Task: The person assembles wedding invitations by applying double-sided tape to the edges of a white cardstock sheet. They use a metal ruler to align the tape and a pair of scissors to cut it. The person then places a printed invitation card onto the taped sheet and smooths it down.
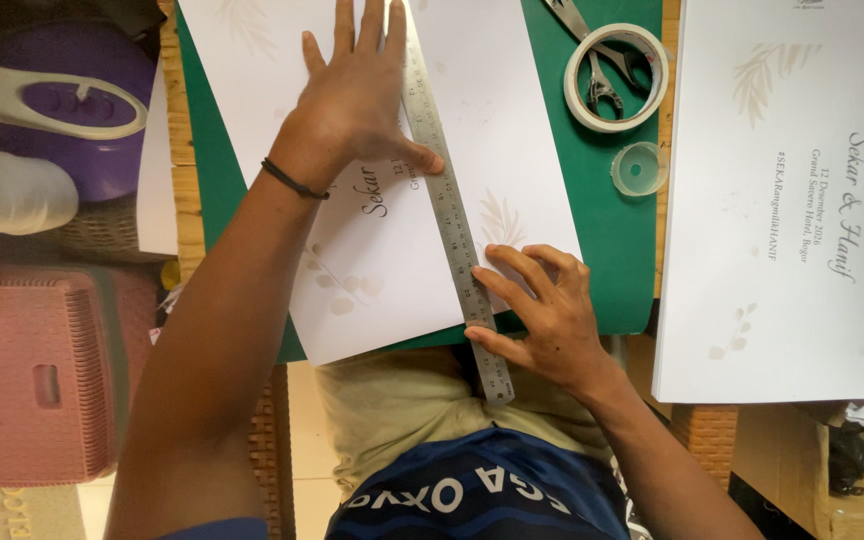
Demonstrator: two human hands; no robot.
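A long steel ruler [449, 210] lies lengthwise across a white printed card [392, 270] on a green cutting mat [607, 250]. My left hand [357, 95] presses flat on the card, its thumb touching the ruler's left edge. A black band circles that wrist. My right hand [542, 305] rests at the ruler's near end, fingers spread, fingertips on the ruler's right edge and the card. Neither hand grips anything.
A roll of white tape [617, 77] with pliers [592, 50] lying through it sits on the mat, beside a small clear round lid [637, 168]. A stack of white printed cards [792, 200] lies at right. A pink plastic stool [37, 375] and purple container [62, 100] stand at left.
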